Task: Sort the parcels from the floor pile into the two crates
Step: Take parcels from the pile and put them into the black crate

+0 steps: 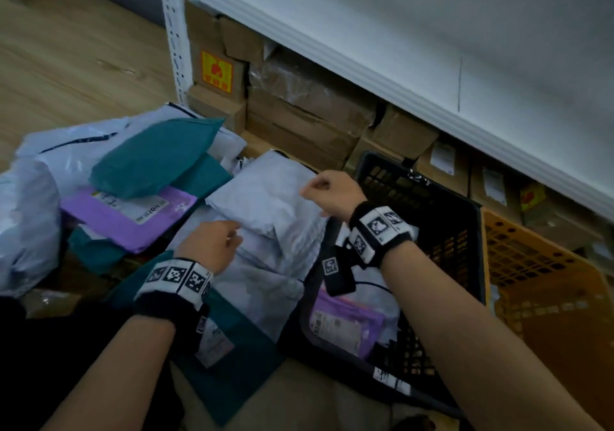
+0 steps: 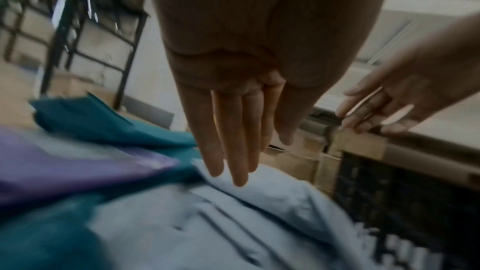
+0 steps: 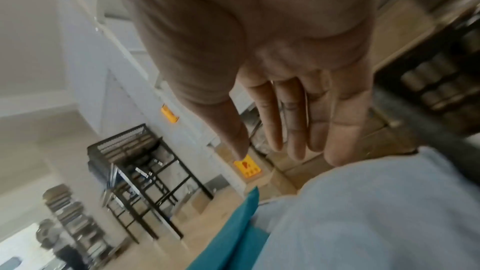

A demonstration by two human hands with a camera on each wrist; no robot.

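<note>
A pale grey-blue poly parcel [image 1: 265, 204] lies on top of the floor pile, beside the black crate [image 1: 432, 204]. My left hand [image 1: 219, 241] hovers over its near side with straight fingers [image 2: 233, 151] and holds nothing. My right hand [image 1: 327, 191] is over its far right edge, fingers [image 3: 291, 130] straight and empty. Whether either hand touches the parcel [image 3: 376, 213] I cannot tell. A purple parcel [image 1: 349, 324] lies inside the black crate. The orange crate [image 1: 531, 257] stands right of it. Teal [image 1: 156, 154] and purple [image 1: 133, 218] parcels lie in the pile at left.
Cardboard boxes [image 1: 299, 111] fill the low shelf behind the pile, under a white shelf board [image 1: 432, 65]. Large white bags [image 1: 30, 218] sit at the far left. Another teal parcel [image 1: 239, 347] lies under my left forearm. Wooden floor [image 1: 66, 65] stretches to the upper left.
</note>
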